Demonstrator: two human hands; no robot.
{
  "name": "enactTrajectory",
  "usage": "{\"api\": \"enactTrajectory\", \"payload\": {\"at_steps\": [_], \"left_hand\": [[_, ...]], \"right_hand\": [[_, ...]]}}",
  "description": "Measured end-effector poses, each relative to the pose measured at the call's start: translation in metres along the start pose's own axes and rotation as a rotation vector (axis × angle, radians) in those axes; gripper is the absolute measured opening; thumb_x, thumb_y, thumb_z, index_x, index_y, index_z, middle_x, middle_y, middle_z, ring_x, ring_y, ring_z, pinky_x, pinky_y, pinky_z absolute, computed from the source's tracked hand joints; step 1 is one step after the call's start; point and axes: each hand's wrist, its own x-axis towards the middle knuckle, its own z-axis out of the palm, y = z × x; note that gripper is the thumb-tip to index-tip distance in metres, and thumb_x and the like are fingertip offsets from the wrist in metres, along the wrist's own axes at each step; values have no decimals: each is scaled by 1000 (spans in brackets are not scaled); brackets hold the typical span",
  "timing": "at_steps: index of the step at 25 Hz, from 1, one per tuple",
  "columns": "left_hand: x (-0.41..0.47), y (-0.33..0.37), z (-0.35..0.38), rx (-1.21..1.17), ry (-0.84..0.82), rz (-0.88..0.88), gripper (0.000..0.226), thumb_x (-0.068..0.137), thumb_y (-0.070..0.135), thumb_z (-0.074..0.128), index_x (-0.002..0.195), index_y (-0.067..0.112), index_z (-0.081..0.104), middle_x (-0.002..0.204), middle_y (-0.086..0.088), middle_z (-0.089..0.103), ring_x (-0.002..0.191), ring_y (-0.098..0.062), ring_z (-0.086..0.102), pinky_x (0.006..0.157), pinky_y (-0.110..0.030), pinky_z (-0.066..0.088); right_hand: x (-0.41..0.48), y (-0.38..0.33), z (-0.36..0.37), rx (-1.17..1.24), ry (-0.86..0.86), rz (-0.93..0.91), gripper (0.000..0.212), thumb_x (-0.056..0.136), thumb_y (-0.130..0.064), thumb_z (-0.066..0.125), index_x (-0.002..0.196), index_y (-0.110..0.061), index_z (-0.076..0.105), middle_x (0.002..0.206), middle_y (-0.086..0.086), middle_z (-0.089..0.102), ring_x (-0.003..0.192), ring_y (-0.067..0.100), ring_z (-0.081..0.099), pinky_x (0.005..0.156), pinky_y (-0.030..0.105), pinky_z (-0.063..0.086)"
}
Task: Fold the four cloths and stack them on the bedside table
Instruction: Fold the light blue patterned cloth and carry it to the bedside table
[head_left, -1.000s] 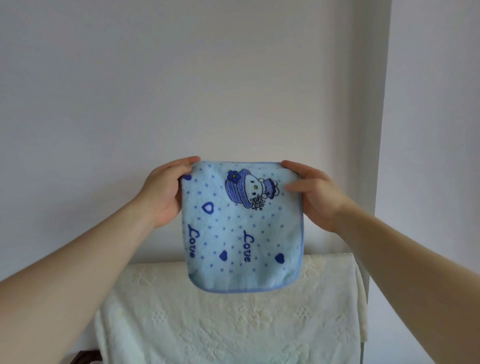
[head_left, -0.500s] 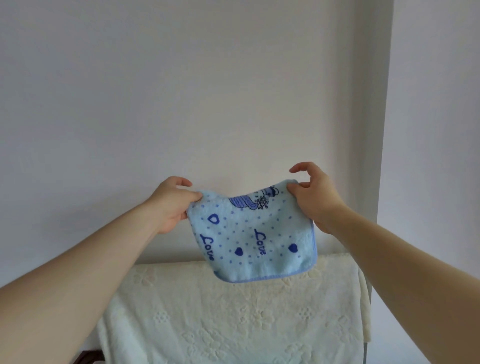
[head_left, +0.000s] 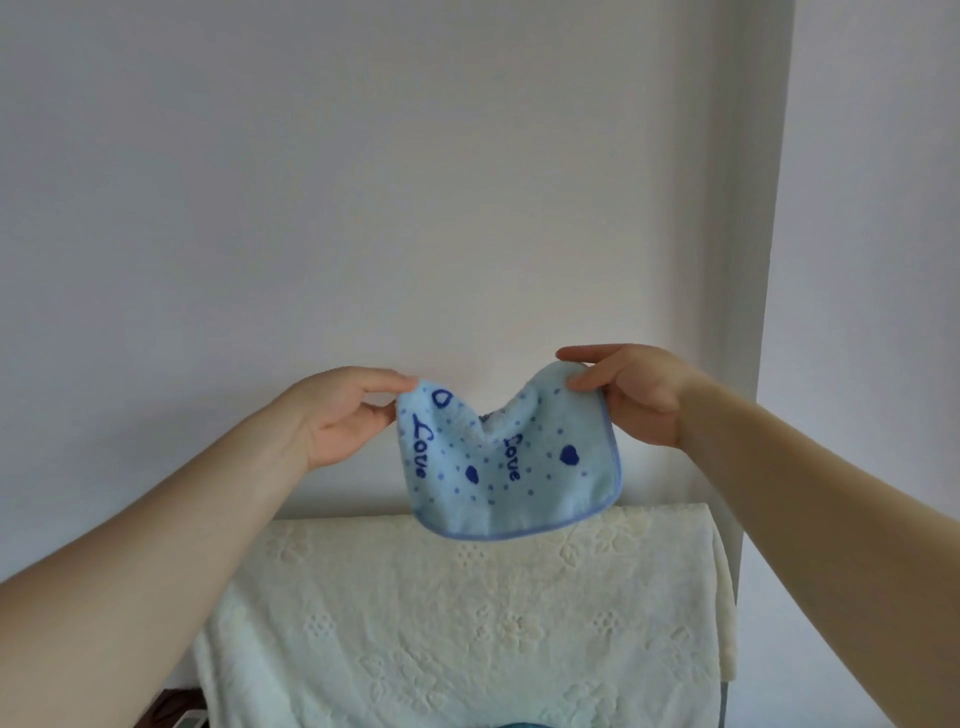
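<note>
Now the left hand (head_left: 337, 415) and the right hand (head_left: 636, 402) each pinch an upper corner of the blue face cloth (head_left: 519, 473) between thumb and fingers, in the air above a cream towel (head_left: 467, 623). For a clean fold, I think the corners should meet exactly and the sagging middle be pulled flat. The cloth is light blue with dark dots, hearts, "Love" and a darker hem.

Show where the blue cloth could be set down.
The cream towel below the blue cloth, pinched by the left hand and right hand, lies bare edge to edge. Small dark items sit beside its lower left corner.
</note>
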Motion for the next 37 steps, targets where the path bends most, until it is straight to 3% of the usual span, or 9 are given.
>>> {"api": "enactTrajectory", "payload": {"at_steps": [4,8,12,15,19,22,31,34,37], "left_hand": [[2,-9,3,221,143,81,39,87,-19,64,123,-6,62,124,-20,67,112,-22,65,103,-26,45],[-2,-1,6,413,221,203,24,86,-14,71,100,5,74,106,-16,74,96,-21,70,79,-25,55],[-5,12,7,525,196,269,15,91,-8,70,97,5,75,105,-13,75,95,-19,73,69,-21,62],[-5,21,5,575,153,274,18,90,-7,73,98,9,74,111,-13,75,105,-20,72,86,-24,59],[-7,32,5,717,111,226,34,79,-9,82,101,14,74,115,-6,75,111,-16,69,106,-29,48],[-8,40,7,786,127,262,30,81,-5,82,97,19,75,112,4,74,106,-8,68,103,-27,45],[-1,62,4,1072,82,230,12,99,17,69,106,12,77,114,-5,76,112,-22,69,101,-36,55],[-2,59,4,815,54,196,20,107,18,56,118,10,71,122,-6,75,120,-22,68,108,-40,51],[-9,51,12,521,27,163,26,110,19,50,129,8,65,122,-10,75,111,-27,73,95,-38,57]], "right_hand": [[5,-2,-6,-95,190,-86,30,90,15,67,102,-10,78,115,19,73,101,29,73,85,36,60],[4,0,-15,-334,322,-208,25,90,4,75,88,-20,80,101,10,76,97,29,74,90,41,63],[-1,-3,-20,-506,305,-292,17,88,-6,80,92,-23,79,103,10,76,94,28,74,85,40,64],[-4,-11,-24,-572,264,-270,17,88,-9,81,101,-21,79,104,8,76,91,23,70,78,33,63],[-2,-23,-31,-565,204,-165,28,83,0,82,103,-19,78,110,9,74,96,21,71,79,35,63],[0,-31,-31,-598,190,-163,26,83,-1,83,102,-18,78,109,8,76,95,20,72,82,35,63],[8,-39,-26,-889,223,-293,13,96,-17,69,88,-26,75,97,3,75,98,29,71,93,49,61],[7,-38,-22,-825,223,-269,13,101,-23,60,94,-21,72,96,2,67,93,26,61,91,44,56],[4,-38,-16,-531,185,-191,18,105,-27,55,108,-18,70,112,3,72,107,23,68,99,47,56]]}}
